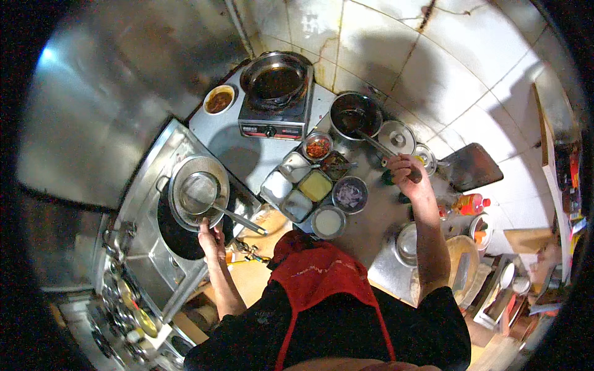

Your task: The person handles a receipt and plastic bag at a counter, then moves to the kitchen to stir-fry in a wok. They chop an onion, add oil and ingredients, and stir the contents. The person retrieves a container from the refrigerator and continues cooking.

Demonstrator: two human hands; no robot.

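My left hand [211,240] grips the near rim of a round metal basin [177,188], held above a dark wok [178,243] at the steel stove. A fine-mesh strainer [198,191] lies in the basin, its handle [241,221] jutting out to the right. My right hand [407,174] is closed around the long handle of a metal ladle [377,144]. That ladle reaches into a deep pot [349,98] with dark contents, and its bowl cannot be made out. Two round metal lids [397,137] lie just beyond my right hand.
A portable gas stove [274,121] carries a frying pan [274,82] beside a bowl of brown sauce [219,101]. Seasoning containers [315,184], chopped chilli [318,147] and sliced onion [350,195] stand between my arms. To the right are a red bottle [471,204] and a round cutting board [469,250].
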